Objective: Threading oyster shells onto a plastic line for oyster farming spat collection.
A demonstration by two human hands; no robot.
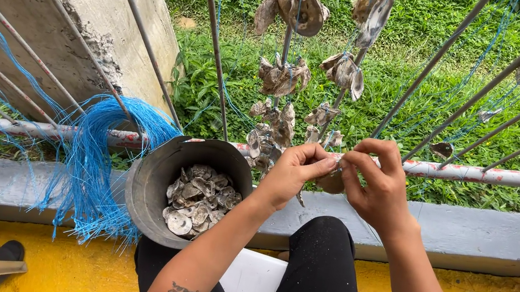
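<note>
Left hand [294, 173] and right hand [377, 183] pinch one oyster shell [333, 181] just before the railing bars [480, 174].

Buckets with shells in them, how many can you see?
1. The grey bucket sits left of the person's left hand, beside the blue strings. Others may be hidden outside the picture.

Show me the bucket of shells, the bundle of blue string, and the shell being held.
Bucket [148, 180], head view, left rim.
Blue string bundle [92, 160], head view, hanging middle.
Held shell [333, 181], head view, lower edge between hands.
</note>
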